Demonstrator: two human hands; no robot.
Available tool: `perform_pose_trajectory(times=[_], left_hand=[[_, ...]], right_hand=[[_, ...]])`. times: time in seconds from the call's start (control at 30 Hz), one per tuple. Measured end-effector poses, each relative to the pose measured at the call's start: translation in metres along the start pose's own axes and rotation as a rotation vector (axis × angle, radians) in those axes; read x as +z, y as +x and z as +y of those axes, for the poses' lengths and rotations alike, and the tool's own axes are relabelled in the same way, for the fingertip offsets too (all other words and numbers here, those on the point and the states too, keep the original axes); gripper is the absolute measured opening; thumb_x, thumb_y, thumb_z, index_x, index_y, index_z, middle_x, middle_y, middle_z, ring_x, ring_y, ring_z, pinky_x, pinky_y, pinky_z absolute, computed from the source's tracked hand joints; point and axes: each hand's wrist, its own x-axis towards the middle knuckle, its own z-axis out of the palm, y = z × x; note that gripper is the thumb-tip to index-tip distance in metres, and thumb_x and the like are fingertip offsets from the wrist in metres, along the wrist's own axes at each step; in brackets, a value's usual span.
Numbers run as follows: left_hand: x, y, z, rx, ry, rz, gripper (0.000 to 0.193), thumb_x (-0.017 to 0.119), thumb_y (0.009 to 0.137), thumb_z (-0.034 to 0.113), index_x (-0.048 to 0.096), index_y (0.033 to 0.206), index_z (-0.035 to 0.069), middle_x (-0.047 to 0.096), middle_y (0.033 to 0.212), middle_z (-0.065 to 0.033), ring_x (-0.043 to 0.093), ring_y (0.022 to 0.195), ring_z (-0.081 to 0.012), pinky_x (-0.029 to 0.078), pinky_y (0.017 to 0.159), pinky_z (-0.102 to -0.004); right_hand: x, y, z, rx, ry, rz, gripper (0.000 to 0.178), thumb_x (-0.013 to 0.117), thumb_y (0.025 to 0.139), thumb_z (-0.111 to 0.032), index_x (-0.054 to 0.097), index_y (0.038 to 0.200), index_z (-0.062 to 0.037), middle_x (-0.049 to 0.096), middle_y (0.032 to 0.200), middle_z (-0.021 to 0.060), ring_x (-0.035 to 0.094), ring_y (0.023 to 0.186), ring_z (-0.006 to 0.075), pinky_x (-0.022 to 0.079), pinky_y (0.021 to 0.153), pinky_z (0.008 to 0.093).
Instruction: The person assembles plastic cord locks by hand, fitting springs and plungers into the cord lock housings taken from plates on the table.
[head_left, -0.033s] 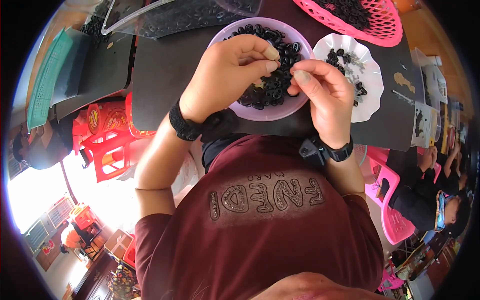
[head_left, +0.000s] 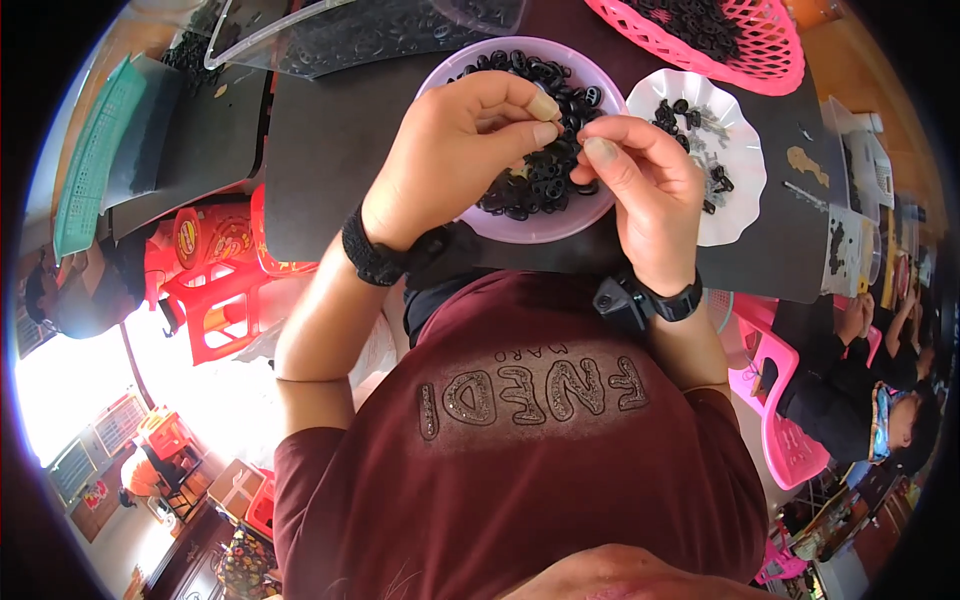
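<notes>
Over a lilac bowl point(head_left: 530, 234) heaped with small black plastic parts point(head_left: 548, 182), my two hands face each other with the fingertips close together. My left hand point(head_left: 465, 150) pinches with thumb and forefinger; whatever lies between them is too small to name. Thumb and forefinger of my right hand point(head_left: 650, 185) are pressed together as well, and any piece in them is hidden. Just right of the bowl, a white scalloped plate point(head_left: 742, 185) carries small black pieces point(head_left: 672, 118) and clear greyish ones point(head_left: 708, 122).
A clear plastic bin point(head_left: 370, 50) of black parts stands at the back left, a pink lattice basket point(head_left: 775, 60) at the back right. Left are a green basket point(head_left: 95, 165) and red stools point(head_left: 215, 310). Other people sit to the right, near a pink chair point(head_left: 790, 430).
My right hand has shifted slightly left, nearer to the left fingertips. My left hand has barely moved.
</notes>
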Motion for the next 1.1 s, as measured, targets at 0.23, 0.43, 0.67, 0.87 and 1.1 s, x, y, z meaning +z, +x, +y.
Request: perform_pose_trajectory(times=[0.23,0.43,0.67,0.87,1.1], left_hand=[[0.009,-0.008,-0.006,0.065,-0.22,0.093,0.016,0.063,0.091,0.004,0.063,0.106,-0.002,0.067,0.101,-0.0084,0.064,0.085,-0.0115,0.052,0.073,-0.0243],[0.016,-0.011,-0.006,0.099,-0.366,0.101,0.019,0.059,0.093,0.0,0.062,0.111,-0.004,0.068,0.101,-0.01,0.067,0.085,-0.0145,0.054,0.075,-0.0245],[0.019,-0.015,-0.003,0.156,-0.355,0.161,0.019,0.058,0.093,-0.002,0.062,0.111,-0.005,0.068,0.1,-0.0115,0.069,0.086,-0.017,0.056,0.076,-0.0254],[0.021,-0.018,-0.002,0.177,-0.255,0.236,0.02,0.06,0.091,-0.004,0.061,0.111,-0.005,0.068,0.1,-0.0112,0.068,0.084,-0.0157,0.057,0.075,-0.0252],[0.034,-0.016,-0.006,0.27,-0.217,0.358,0.013,0.062,0.089,-0.004,0.064,0.102,-0.004,0.069,0.093,-0.0091,0.068,0.081,-0.0132,0.057,0.074,-0.025]], right_hand=[[0.015,0.009,0.006,-0.06,0.037,0.05,0.019,0.066,0.09,-0.006,0.065,0.108,0.0014,0.067,0.096,0.0059,0.063,0.08,0.0105,0.052,0.074,0.022],[0.019,0.007,0.005,-0.059,0.018,0.037,0.018,0.064,0.092,-0.006,0.064,0.108,0.0022,0.067,0.095,0.0068,0.064,0.08,0.0117,0.052,0.074,0.0229],[0.02,0.008,0.008,-0.08,0.003,0.028,0.016,0.062,0.092,-0.003,0.064,0.106,0.0042,0.065,0.096,0.009,0.066,0.08,0.0142,0.054,0.075,0.0247],[0.021,0.009,0.004,-0.1,-0.071,0.008,0.013,0.062,0.091,0.0,0.065,0.103,0.006,0.063,0.1,0.0097,0.066,0.082,0.0161,0.055,0.076,0.0256],[0.026,0.007,0.016,-0.175,-0.003,0.077,0.013,0.063,0.09,0.001,0.065,0.102,0.0063,0.062,0.103,0.0108,0.066,0.083,0.0172,0.055,0.076,0.0273]])
